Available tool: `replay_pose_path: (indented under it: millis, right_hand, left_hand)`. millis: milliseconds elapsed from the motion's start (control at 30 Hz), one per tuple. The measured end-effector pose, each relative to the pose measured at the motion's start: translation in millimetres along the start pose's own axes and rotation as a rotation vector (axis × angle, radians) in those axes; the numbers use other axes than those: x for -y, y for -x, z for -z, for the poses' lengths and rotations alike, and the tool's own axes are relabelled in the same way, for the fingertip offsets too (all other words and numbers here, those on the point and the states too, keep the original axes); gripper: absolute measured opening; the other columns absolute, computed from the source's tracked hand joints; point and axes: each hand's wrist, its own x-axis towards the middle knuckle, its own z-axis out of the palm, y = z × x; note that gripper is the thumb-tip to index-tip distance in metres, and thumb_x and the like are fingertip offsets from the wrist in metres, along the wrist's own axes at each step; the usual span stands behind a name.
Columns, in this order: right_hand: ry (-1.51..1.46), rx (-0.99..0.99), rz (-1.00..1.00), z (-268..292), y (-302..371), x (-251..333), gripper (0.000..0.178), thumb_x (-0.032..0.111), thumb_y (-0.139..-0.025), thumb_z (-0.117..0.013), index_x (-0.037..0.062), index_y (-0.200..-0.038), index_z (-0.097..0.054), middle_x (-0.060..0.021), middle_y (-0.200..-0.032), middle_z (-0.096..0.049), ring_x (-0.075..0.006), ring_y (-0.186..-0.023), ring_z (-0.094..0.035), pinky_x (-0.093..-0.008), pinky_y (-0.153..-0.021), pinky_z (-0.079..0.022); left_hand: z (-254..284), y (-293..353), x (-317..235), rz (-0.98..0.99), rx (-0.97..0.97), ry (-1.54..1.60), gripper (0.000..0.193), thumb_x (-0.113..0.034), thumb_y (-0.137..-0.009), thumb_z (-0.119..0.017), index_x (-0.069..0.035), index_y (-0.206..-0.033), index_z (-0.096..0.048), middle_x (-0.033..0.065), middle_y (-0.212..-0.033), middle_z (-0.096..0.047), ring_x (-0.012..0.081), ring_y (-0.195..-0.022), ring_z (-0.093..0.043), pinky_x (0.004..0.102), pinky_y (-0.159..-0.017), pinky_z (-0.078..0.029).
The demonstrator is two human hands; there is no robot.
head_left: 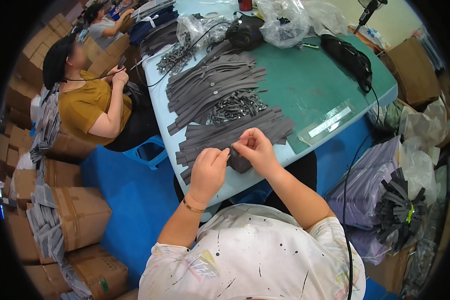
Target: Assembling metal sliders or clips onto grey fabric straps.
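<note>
My left hand [208, 169] and my right hand [255, 151] meet over the near edge of the table, fingertips almost touching. Between them is a dark grey fabric strap [240, 162], pinched by both. A small part may sit at the pinch, but it is too small to make out. Just beyond my hands lies a row of flat grey straps [205, 137]. Past that is a heap of small grey pieces with shiny metal bits [235, 105], beside a larger spread of grey straps [195, 90].
A green cutting mat [305, 75] covers the table's right side, with a black waist bag [347, 60] and clear plastic bags [285, 30]. At the left, a co-worker in a mustard shirt [92, 100] sits by the table. Cardboard boxes [82, 215] and purple wrapped bundles [365, 190] flank me.
</note>
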Motion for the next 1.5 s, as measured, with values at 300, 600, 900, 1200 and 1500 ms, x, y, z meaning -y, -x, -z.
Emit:
replay_pose_path:
  millis: [300,600,900,1200,1500]
  right_hand:
    - [0.206,0.07,-0.001,4.8,-47.4,-6.2,0.018,0.009,-0.08,-0.066,-0.0001,-0.093,-0.06,-0.0064,-0.084,-0.064,-0.0119,-0.076,-0.062,-0.0259,-0.068,-0.049]
    - [1.14,-0.137,0.371,39.7,-107.6,0.0,0.01,0.01,-0.072,-0.064,0.0083,-0.082,-0.066,-0.0063,-0.081,-0.061,-0.0252,-0.081,-0.058,-0.0355,-0.072,-0.048]
    - [1.294,-0.062,0.347,38.1,-109.9,8.6,0.013,0.013,-0.07,-0.067,0.0099,-0.083,-0.066,-0.0047,-0.081,-0.062,-0.0234,-0.082,-0.058,-0.0339,-0.071,-0.048]
    - [-0.166,0.069,-0.345,26.6,-74.1,19.9,0.017,0.013,-0.08,-0.066,0.0093,-0.096,-0.061,0.0017,-0.082,-0.062,-0.0048,-0.074,-0.056,-0.0192,-0.061,-0.044]
    - [-0.372,0.081,-0.449,6.9,-67.7,17.7,0.023,0.014,-0.089,-0.056,0.0091,-0.11,-0.059,0.0002,-0.088,-0.064,-0.0044,-0.076,-0.057,-0.0168,-0.063,-0.044]
  left_hand:
    - [-15.1,-30.5,-2.5,0.334,-0.189,0.845,0.013,-0.007,-0.091,-0.049,-0.001,-0.097,-0.059,0.0059,-0.078,-0.058,0.0122,-0.072,-0.057,0.0233,-0.066,-0.046]
    - [-56.9,-31.6,47.0,0.637,-0.29,0.794,0.021,-0.008,-0.093,-0.045,-0.002,-0.109,-0.058,0.0039,-0.082,-0.057,0.0106,-0.075,-0.057,0.0229,-0.072,-0.046]
    - [-61.8,-24.8,53.5,0.604,-0.251,0.874,0.021,-0.002,-0.088,-0.052,-0.001,-0.109,-0.057,0.0061,-0.093,-0.057,0.0105,-0.08,-0.059,0.0216,-0.074,-0.046]
    - [-53.5,-28.5,39.2,0.568,-0.316,1.059,0.018,-0.002,-0.085,-0.059,0.002,-0.103,-0.057,0.0047,-0.093,-0.061,0.01,-0.082,-0.059,0.0208,-0.073,-0.047]
    - [-51.9,-25.0,42.0,0.637,-0.319,1.174,0.016,-0.006,-0.088,-0.057,0.002,-0.101,-0.058,0.0044,-0.09,-0.062,0.0103,-0.079,-0.059,0.0217,-0.073,-0.048]
